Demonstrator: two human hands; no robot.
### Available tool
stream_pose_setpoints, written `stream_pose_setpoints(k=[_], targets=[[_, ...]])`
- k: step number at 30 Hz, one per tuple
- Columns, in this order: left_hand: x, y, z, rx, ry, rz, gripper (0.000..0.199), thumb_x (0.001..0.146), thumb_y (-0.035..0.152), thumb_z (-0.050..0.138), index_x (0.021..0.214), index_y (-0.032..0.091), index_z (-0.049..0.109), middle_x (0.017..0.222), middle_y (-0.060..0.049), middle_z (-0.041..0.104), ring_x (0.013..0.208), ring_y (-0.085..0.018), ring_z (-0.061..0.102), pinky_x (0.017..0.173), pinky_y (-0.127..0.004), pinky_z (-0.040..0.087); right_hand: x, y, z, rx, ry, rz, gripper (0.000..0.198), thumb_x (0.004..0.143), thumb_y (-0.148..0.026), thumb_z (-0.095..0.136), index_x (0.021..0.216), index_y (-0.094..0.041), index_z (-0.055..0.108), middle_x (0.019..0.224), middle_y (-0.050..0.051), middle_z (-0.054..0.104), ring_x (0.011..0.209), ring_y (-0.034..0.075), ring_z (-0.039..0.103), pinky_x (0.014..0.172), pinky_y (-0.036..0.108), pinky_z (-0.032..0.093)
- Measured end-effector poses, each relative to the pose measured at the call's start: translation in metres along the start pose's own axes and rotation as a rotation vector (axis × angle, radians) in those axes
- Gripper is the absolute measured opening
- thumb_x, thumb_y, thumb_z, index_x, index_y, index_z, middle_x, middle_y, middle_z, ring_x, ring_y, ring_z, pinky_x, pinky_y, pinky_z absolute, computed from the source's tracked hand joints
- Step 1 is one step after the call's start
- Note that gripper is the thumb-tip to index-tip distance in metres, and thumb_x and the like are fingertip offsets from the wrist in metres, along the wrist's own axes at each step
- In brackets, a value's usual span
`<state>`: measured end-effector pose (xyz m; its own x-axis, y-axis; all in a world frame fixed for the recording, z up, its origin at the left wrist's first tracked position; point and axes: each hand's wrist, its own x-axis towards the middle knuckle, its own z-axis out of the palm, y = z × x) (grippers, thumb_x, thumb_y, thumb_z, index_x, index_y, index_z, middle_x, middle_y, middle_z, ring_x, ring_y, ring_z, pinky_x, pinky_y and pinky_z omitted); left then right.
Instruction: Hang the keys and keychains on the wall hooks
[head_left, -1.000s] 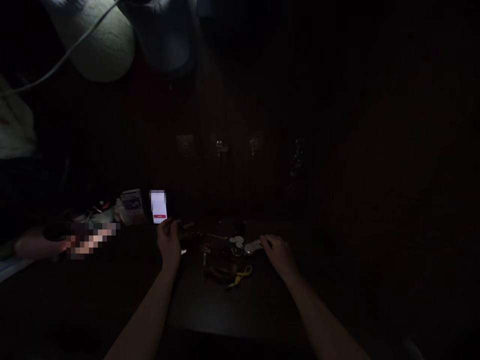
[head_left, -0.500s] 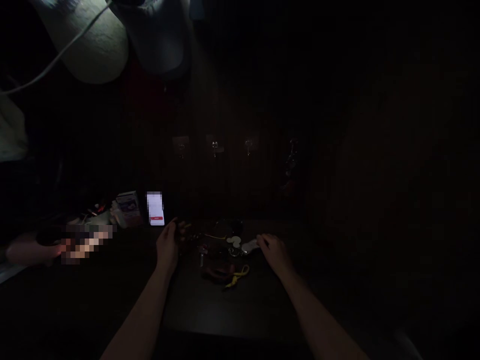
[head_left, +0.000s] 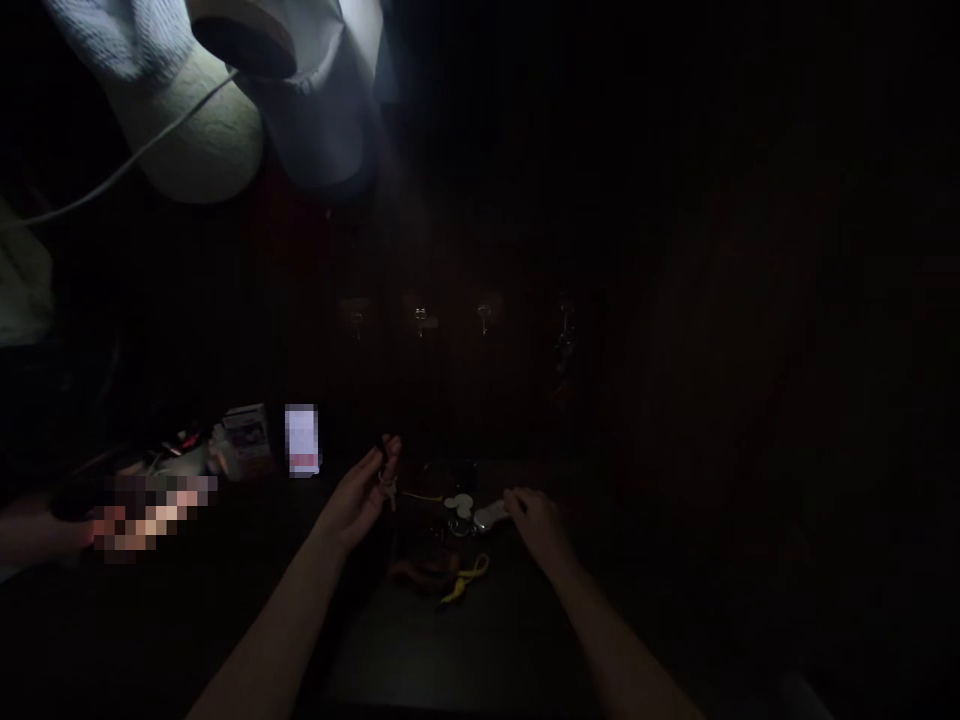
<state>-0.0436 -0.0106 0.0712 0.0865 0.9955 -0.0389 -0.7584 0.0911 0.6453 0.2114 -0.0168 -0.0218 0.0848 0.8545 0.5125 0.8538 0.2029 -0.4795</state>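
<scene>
In very dim light, my left hand (head_left: 364,495) is closed, with a small key (head_left: 388,490) hanging at its raised fingers; what else it grips is too dark to make out. My right hand (head_left: 534,518) pinches the end of a pale, shiny fob (head_left: 491,515), which lies by a metal ring (head_left: 459,527). Beside the ring is a white rounded charm (head_left: 460,506). Nearer to me, a dark reddish-brown strap (head_left: 427,572) and a knotted yellow cord (head_left: 469,578) rest on the dark table (head_left: 405,650).
A lit phone (head_left: 301,440) stands at the back left beside a small box (head_left: 247,440). Another person's hand (head_left: 52,530) is at the far left. Several wall hooks (head_left: 420,318) line the back; pale caps (head_left: 319,130) and a cable (head_left: 142,150) hang upper left.
My left hand has moved right and turned its palm up; the key that lay on the table is now raised at its fingers. My right hand stays at the fob. The view has shifted slightly.
</scene>
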Motion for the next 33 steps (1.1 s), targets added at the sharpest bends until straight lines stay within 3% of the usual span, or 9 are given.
stream_pose_setpoints(k=[10, 15, 18, 23, 30, 33], targets=[[0.012, -0.009, 0.026, -0.057, -0.003, -0.077, 0.016, 0.081, 0.003, 0.053, 0.086, 0.014, 0.063, 0.091, -0.004, 0.069, 0.074, -0.009, 0.066, 0.061, -0.015, 0.052, 0.0, -0.005, -0.003, -0.015, 0.001, 0.043, 0.036, 0.089, -0.032, 0.035, 0.067, -0.022, 0.06, 0.075, 0.002, 0.066, 0.076, 0.015, 0.058, 0.068, 0.024, 0.036], [0.022, -0.008, 0.031, -0.003, -0.003, -0.057, 0.017, 0.081, 0.005, 0.053, 0.087, 0.018, 0.063, 0.085, 0.001, 0.069, 0.073, -0.008, 0.066, 0.074, -0.024, 0.053, 0.0, -0.005, -0.003, -0.047, 0.008, 0.042, 0.034, 0.089, -0.029, 0.036, 0.066, -0.022, 0.06, 0.076, 0.002, 0.067, 0.075, 0.015, 0.058, 0.07, 0.024, 0.035], [0.032, -0.005, 0.033, 0.074, 0.016, 0.011, 0.016, 0.078, 0.004, 0.058, 0.085, 0.018, 0.059, 0.089, 0.0, 0.069, 0.076, -0.01, 0.066, 0.079, -0.029, 0.053, 0.0, -0.004, -0.002, -0.038, 0.008, 0.031, 0.034, 0.09, -0.029, 0.036, 0.068, -0.021, 0.06, 0.075, 0.002, 0.066, 0.075, 0.015, 0.058, 0.069, 0.024, 0.035], [0.05, 0.007, 0.046, 0.217, 0.078, 0.14, 0.025, 0.07, 0.002, 0.067, 0.086, 0.016, 0.054, 0.087, -0.006, 0.07, 0.072, -0.011, 0.067, 0.071, -0.025, 0.053, 0.001, -0.003, -0.001, -0.026, 0.018, 0.02, 0.035, 0.09, -0.031, 0.036, 0.066, -0.022, 0.06, 0.073, 0.002, 0.065, 0.073, 0.015, 0.057, 0.067, 0.024, 0.035], [0.067, 0.033, 0.078, 0.473, 0.127, 0.376, 0.021, 0.069, 0.011, 0.068, 0.086, 0.016, 0.058, 0.075, -0.005, 0.068, 0.066, -0.012, 0.065, 0.055, -0.019, 0.048, 0.0, -0.006, -0.005, -0.042, 0.014, 0.025, 0.033, 0.09, -0.029, 0.036, 0.069, -0.021, 0.059, 0.075, 0.003, 0.066, 0.073, 0.015, 0.057, 0.068, 0.024, 0.035], [0.073, 0.04, 0.096, 0.56, 0.177, 0.528, 0.019, 0.066, 0.014, 0.069, 0.083, 0.015, 0.06, 0.07, -0.003, 0.066, 0.066, -0.012, 0.063, 0.057, -0.021, 0.047, 0.0, -0.007, -0.006, -0.056, 0.015, 0.019, 0.031, 0.09, -0.027, 0.037, 0.07, -0.02, 0.06, 0.077, 0.003, 0.066, 0.075, 0.015, 0.058, 0.069, 0.024, 0.034]])
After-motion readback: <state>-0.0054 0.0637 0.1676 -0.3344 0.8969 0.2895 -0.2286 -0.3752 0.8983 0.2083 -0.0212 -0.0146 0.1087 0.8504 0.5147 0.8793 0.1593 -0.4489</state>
